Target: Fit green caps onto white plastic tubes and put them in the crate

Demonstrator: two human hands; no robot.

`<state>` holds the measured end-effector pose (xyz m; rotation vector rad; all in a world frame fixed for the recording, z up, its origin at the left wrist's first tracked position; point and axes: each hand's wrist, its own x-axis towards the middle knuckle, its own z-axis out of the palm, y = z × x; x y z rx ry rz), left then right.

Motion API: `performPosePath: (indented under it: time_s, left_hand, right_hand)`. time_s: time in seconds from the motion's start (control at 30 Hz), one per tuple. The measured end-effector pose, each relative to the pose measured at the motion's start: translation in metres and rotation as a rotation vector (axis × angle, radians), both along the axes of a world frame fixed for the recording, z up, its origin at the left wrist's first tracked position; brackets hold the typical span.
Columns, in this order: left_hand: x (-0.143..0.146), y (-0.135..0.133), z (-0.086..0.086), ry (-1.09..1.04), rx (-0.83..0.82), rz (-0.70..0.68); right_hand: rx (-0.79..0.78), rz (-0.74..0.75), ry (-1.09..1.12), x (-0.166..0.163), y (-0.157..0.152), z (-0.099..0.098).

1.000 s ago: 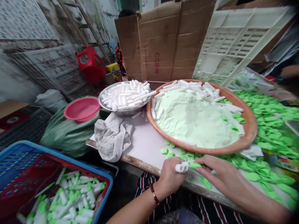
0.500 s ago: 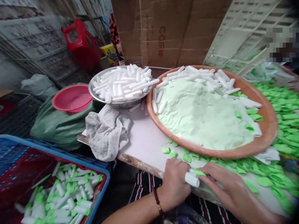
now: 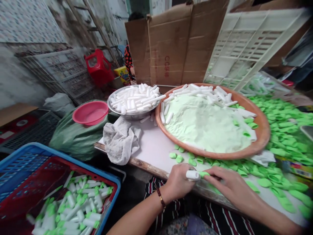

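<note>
My left hand (image 3: 179, 182) is closed around a white plastic tube (image 3: 192, 175), its open end pointing right. Between the thumb and fingers of my right hand (image 3: 228, 184) is a small green cap (image 3: 203, 174), held right at the tube's open end. Whether cap and tube touch, I cannot tell. Both hands are over the table's front edge, just below the wide orange-brown basin (image 3: 265, 133). That basin holds pale green powder (image 3: 207, 125), with white tubes (image 3: 195, 89) along its far side and a few green caps.
Loose green caps (image 3: 276, 178) cover the table's right side. A metal bowl (image 3: 137, 116) of white tubes and a grey cloth (image 3: 121, 140) are at left. A blue crate (image 3: 107, 169) contains green-capped white tubes. Behind stand a cardboard box (image 3: 171, 49) and a white plastic crate (image 3: 242, 42).
The camera view has tilted upward and shifted, showing more of the background. The tube in my left hand has turned so its open end faces the green cap in my right hand.
</note>
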<state>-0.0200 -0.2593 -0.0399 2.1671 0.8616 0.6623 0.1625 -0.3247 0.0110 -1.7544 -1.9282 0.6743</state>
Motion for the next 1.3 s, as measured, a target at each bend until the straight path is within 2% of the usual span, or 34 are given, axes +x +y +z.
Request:
performPosePath:
  time_s: [0.17, 0.33, 0.5, 0.6, 0.67, 0.73, 0.8, 0.9, 1.0, 1.07, 1.17, 1.3]
  left_hand:
    - [0.001, -0.004, -0.011, 0.093, 0.134, -0.039]
    - [0.004, -0.009, -0.021, 0.144, 0.239, -0.092]
    - [0.006, -0.010, -0.021, 0.137, 0.233, -0.069]
    - [0.000, -0.006, -0.015, 0.011, 0.133, -0.035]
    - [-0.010, 0.003, -0.008, -0.109, 0.003, 0.077]
    - [-0.021, 0.014, 0.001, -0.198, -0.115, 0.221]
    - [-0.032, 0.025, 0.009, -0.234, -0.161, 0.302]
    - [-0.042, 0.028, 0.016, -0.253, -0.133, 0.384]
    - [-0.044, 0.015, 0.019, -0.342, -0.087, 0.455]
    - [-0.039, 0.005, 0.018, -0.392, -0.113, 0.399]
    - [-0.020, -0.003, 0.014, -0.372, -0.281, 0.245]
    - [0.003, 0.003, 0.009, -0.322, -0.482, 0.081]
  right_hand:
    - [-0.153, 0.061, 0.011, 0.000, 0.004, 0.003]
    - [-0.207, 0.091, 0.057, 0.001, 0.014, 0.003]
    - [-0.266, 0.138, 0.089, 0.004, 0.021, 0.006]
    - [-0.292, 0.046, 0.133, 0.006, 0.017, 0.006]
    - [-0.252, -0.113, 0.127, 0.006, 0.016, 0.000]
    - [-0.161, -0.211, 0.024, 0.001, 0.021, -0.012]
    - [-0.075, -0.213, -0.178, -0.008, 0.030, -0.027]
    - [0.029, -0.162, -0.420, -0.018, 0.040, -0.048]
    - [0.160, -0.104, -0.382, -0.017, 0.037, -0.054]
    - [0.188, -0.085, -0.263, -0.011, 0.028, -0.047]
    - [0.144, -0.042, -0.119, 0.002, 0.014, -0.022]
    - [0.121, 0.116, -0.149, 0.011, 0.007, 0.009]
